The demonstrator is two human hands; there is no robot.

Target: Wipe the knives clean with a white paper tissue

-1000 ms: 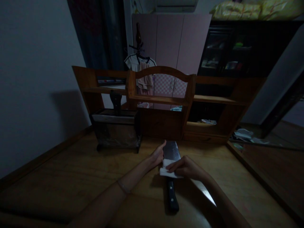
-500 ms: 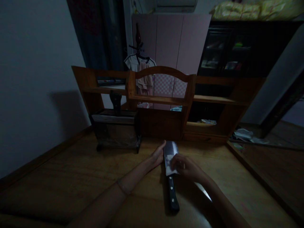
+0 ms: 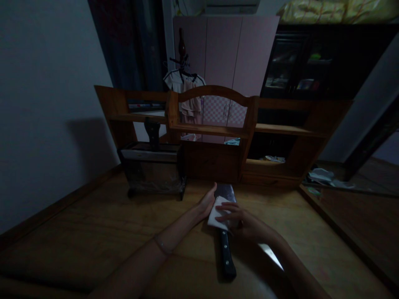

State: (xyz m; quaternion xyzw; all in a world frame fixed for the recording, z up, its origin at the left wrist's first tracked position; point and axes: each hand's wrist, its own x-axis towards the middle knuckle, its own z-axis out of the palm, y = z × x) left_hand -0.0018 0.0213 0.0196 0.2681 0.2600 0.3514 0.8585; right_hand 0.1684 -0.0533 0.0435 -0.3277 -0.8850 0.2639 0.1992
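Note:
A cleaver with a black riveted handle points its handle toward me, low over the wooden table. My left hand holds the left edge of its blade, thumb up along the side and the other fingers hidden beneath. Over the lower part of the blade lies a folded white tissue. My right hand presses this tissue on the metal with its fingers somewhat spread. Only the far end of the blade shows bare. Under my right forearm is a bright strip that I cannot make out.
A knife block with a black-handled knife in it stands at the back left. Behind it, a wooden shelf unit runs along the table's far edge. A raised wooden rim borders the right side.
The tissue, bunched under my right fingers before, now lies flatter and reaches past the blade's left edge. My right fingers have opened out over it. My left hand keeps its hold.

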